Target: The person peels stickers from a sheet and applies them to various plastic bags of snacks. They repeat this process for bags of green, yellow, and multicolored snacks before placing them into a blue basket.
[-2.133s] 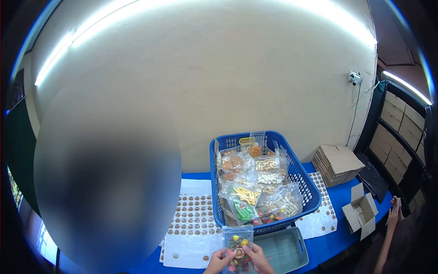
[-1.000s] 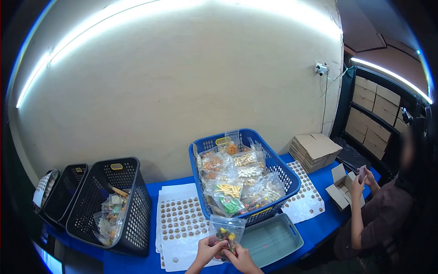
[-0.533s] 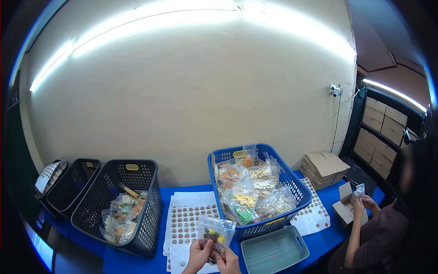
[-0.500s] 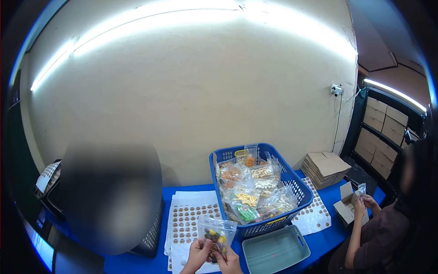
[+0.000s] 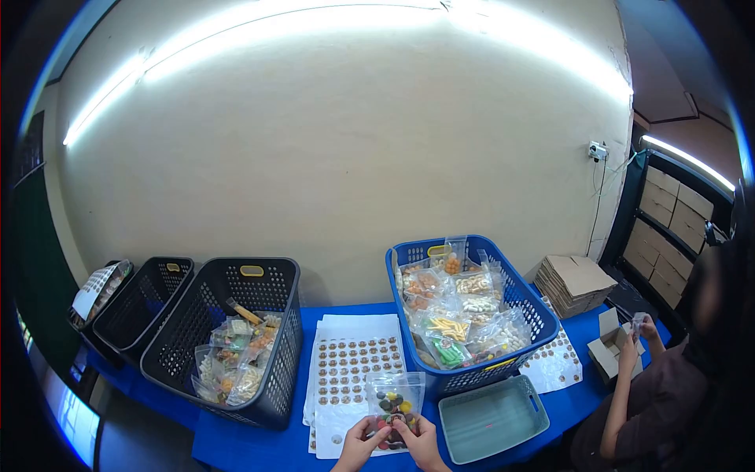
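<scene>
A clear zip bag of colourful round sweets (image 5: 395, 403) is held upright at the bottom middle. My left hand (image 5: 363, 445) grips its lower left side, and my right hand (image 5: 422, 444) grips the lower right. Both thumbs lie on the front of the bag, close together. Red, yellow, green and dark pieces show through the plastic; the lower ones are partly covered by my thumbs. Behind the bag lie white sheets of round brown stickers (image 5: 355, 370), one with blank gaps in its rows. To the right of my right hand sits a shallow grey-green tray (image 5: 456, 440).
A blue basket (image 5: 548, 318) full of snack bags stands behind the tray. At left are a black basket (image 5: 169, 358) with more bags and another black basket (image 5: 118, 330). Flattened cardboard (image 5: 578, 283) is stacked at right. A co-worker (image 5: 657, 409) handles a small bag by an open carton (image 5: 609, 350).
My view has shifted, so the tabletop things appear farther right. The bag now faces me more squarely, both hands still on it. A blurred patch over the left baskets is gone.
</scene>
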Tool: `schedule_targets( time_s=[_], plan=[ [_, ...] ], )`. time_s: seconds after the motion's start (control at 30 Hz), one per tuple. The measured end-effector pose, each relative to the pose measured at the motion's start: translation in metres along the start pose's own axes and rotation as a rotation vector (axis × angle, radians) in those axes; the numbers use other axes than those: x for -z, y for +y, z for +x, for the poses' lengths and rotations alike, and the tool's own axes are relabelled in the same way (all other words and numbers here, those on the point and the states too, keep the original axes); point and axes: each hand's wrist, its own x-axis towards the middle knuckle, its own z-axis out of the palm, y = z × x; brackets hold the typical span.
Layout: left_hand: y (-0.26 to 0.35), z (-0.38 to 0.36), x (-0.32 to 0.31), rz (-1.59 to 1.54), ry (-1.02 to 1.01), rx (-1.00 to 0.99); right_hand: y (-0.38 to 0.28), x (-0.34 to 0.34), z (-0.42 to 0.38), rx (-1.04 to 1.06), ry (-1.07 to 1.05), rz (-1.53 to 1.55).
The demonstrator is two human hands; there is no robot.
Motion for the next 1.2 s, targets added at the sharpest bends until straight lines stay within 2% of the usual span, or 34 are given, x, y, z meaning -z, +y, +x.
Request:
schedule_targets(
  time_s=[0.13, 0.3, 0.4, 0.53, 0.63, 0.7, 0.8, 0.9, 1.0, 1.2],
  plan=[
    [0.002, -0.009, 0.009, -0.047, 0.003, 0.058, 0.004, -0.011, -0.007, -0.086, 0.022, 0.096],
    [-0.005, -0.017, 0.014, -0.055, 0.078, 0.059, 0.022, -0.017, -0.012, -0.006, -0.007, -0.017],
    [-0.015, -0.019, 0.018, 0.036, 0.134, -0.059, 0.027, -0.014, -0.019, 0.009, -0.016, -0.031],
    [-0.005, -0.026, 0.013, 0.086, 0.107, -0.029, 0.007, -0.015, -0.027, 0.003, 0.0, -0.164],
    [-0.006, -0.024, 0.011, 0.081, 0.06, -0.009, 0.02, -0.009, -0.024, 0.011, 0.065, -0.167],
    [0.001, -0.023, 0.008, 0.084, 0.017, 0.024, 0.021, -0.007, -0.024, 0.013, 0.076, -0.072],
    [-0.005, -0.017, 0.002, 0.046, 0.012, -0.069, 0.009, -0.008, -0.022, 0.009, 0.07, 0.015],
    [-0.008, -0.011, -0.001, 0.013, 0.019, -0.081, 0.001, -0.001, -0.014, 0.004, 0.037, 0.003],
    [0.001, -0.007, -0.013, 0.136, 0.004, -0.059, 0.002, 0.011, -0.007, 0.036, 0.033, -0.023],
    [-0.005, 0.008, -0.036, 0.148, -0.034, 0.063, -0.01, 0.038, 0.003, 0.086, 0.045, -0.03]
  ],
)
